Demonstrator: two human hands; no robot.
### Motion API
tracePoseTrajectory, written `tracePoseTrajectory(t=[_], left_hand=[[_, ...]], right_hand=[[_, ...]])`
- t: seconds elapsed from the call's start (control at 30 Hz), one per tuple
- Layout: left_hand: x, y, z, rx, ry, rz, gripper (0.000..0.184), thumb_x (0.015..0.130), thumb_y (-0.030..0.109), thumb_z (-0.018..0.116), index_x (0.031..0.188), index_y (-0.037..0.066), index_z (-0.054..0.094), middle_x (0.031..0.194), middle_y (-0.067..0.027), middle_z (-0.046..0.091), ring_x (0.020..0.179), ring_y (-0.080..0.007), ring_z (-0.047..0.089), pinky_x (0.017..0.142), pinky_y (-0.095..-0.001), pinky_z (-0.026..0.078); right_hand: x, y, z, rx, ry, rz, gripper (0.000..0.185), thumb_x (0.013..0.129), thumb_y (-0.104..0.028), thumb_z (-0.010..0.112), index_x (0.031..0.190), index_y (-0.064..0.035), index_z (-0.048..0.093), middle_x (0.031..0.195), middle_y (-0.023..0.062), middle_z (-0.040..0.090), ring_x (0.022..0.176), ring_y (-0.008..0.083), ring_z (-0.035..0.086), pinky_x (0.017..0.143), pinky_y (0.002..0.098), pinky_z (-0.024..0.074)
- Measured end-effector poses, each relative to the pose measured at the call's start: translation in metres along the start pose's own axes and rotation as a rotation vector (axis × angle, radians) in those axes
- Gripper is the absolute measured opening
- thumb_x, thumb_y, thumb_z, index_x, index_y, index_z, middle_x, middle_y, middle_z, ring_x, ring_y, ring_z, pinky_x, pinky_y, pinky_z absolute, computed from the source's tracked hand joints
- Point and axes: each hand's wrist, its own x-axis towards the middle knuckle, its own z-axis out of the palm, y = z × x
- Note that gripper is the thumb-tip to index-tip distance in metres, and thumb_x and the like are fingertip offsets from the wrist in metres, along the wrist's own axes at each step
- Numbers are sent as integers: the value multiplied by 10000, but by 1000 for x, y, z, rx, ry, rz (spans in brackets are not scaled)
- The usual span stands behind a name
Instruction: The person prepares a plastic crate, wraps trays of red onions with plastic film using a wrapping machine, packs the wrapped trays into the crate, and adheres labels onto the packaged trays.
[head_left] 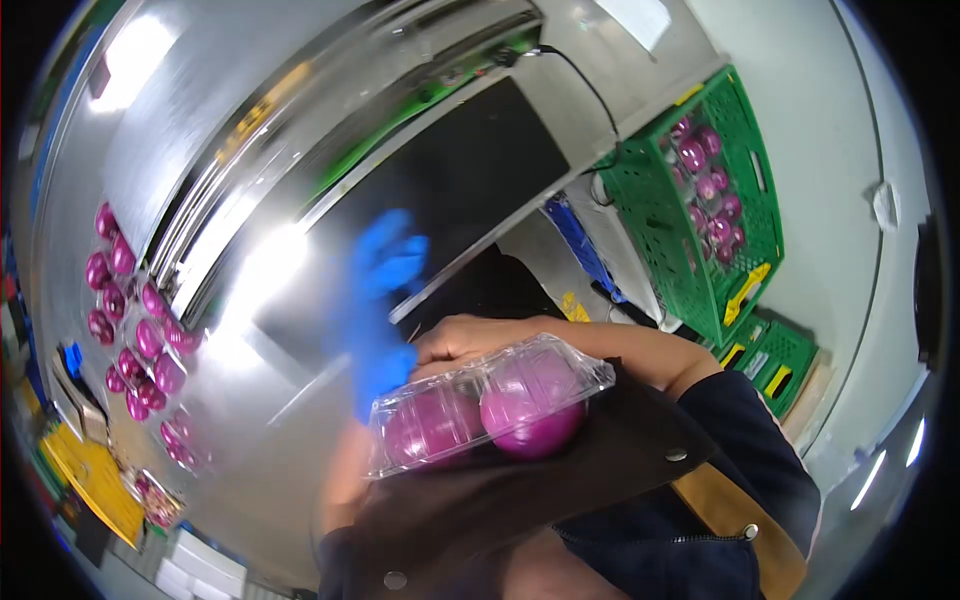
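Note:
A clear plastic pack [490, 408] of large round purple-red produce, perhaps onions, is tilted in front of the dark apron. My bare right hand [455, 342] is bent round its far edge and grips it, the fingertips partly hidden by the plastic. To the left of the pack, my left hand [385, 290] wears a blue glove and is blurred by motion. Its fingers are spread apart with nothing visible between them, and the thumb side is near the pack's left corner. Beyond the gloved hand lies a black belt surface [470, 150].
Several packs of purple-red produce [145, 335] lie on the steel surface [250, 440] at left. At right stands a green crate [640, 215] with more packs, another green crate [775, 355] beside it. A yellow crate [90, 485] is at lower left. A black cable [590, 90] hangs beyond the belt.

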Motion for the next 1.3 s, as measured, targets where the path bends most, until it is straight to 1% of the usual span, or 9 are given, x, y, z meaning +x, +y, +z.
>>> tracePoseTrajectory(t=[0.17, 0.27, 0.4, 0.53, 0.63, 0.73, 0.87, 0.97, 1.3], left_hand=[[-5, 28, 57, 178, -352, 27, 303, 899, 196, 566, 1152, 33, 527, 1091, -113, 531, 951, -195, 562, 802, -318, 467], [-4, 36, 98, 300, -602, 37, 338, 907, 199, 563, 1195, 29, 509, 1147, -120, 519, 996, -197, 557, 833, -316, 465], [4, 43, 154, 474, -925, 128, 386, 918, 203, 559, 1252, 25, 484, 1223, -130, 502, 1057, -200, 550, 875, -315, 462], [11, 47, 220, 633, -1176, 288, 435, 929, 207, 556, 1310, 20, 460, 1299, -139, 486, 1118, -203, 543, 917, -313, 460], [23, 7, 268, 486, -1136, -153, 446, 946, 212, 538, 1338, 18, 451, 1310, -137, 502, 1143, -201, 540, 942, -314, 451], [44, -11, 336, 252, -1060, -643, 422, 950, 207, 541, 1326, 23, 484, 1215, -136, 578, 1124, -188, 546, 924, -311, 457], [73, -24, 447, 799, -1347, -10, 422, 902, 140, 556, 1310, 40, 509, 1212, -128, 602, 1126, -231, 569, 929, -345, 460], [93, -91, 526, 724, -1561, 747, 469, 863, 140, 572, 1322, 74, 505, 1236, -149, 586, 1167, -310, 542, 976, -402, 434], [91, -290, 637, 1302, -2097, 1192, 576, 774, 174, 616, 1338, 171, 495, 1382, -129, 454, 1307, -349, 394, 1087, -498, 301]], right_hand=[[-114, 15, -52, -293, 450, 368, 303, 888, -280, 591, 1071, -42, 625, 1037, 137, 645, 972, 254, 621, 839, 376, 484], [-151, -59, -49, -335, 930, 16, 421, 891, -386, 582, 1082, -12, 607, 1069, 186, 613, 976, 283, 615, 820, 397, 477], [-153, -71, -27, -394, 469, 203, 597, 854, -486, 629, 1163, 17, 545, 1203, 224, 558, 1096, 349, 560, 881, 423, 466], [-211, -19, -36, -50, 713, 131, 552, 844, -435, 658, 1152, 12, 556, 1044, 210, 639, 949, 297, 637, 802, 369, 495], [-295, -13, -32, 206, 1163, 1, 465, 827, -303, 663, 1158, 10, 571, 1030, 172, 658, 912, 231, 651, 783, 320, 501], [-410, 12, -29, 184, 1747, 341, 493, 888, -420, 560, 1115, 17, 574, 907, 158, 643, 773, 235, 615, 707, 358, 487], [-550, 85, -55, 202, 2418, 327, 629, 874, -548, 562, 1106, 37, 565, 856, 192, 644, 712, 296, 628, 675, 403, 489], [-612, 162, -70, -333, 2544, 996, 658, 860, -559, 573, 1116, 46, 539, 921, 239, 649, 832, 379, 645, 740, 447, 491], [-618, 243, -91, -210, 2249, 1431, 641, 885, -496, 561, 1198, 44, 416, 1055, 290, 606, 973, 447, 595, 839, 493, 468]])
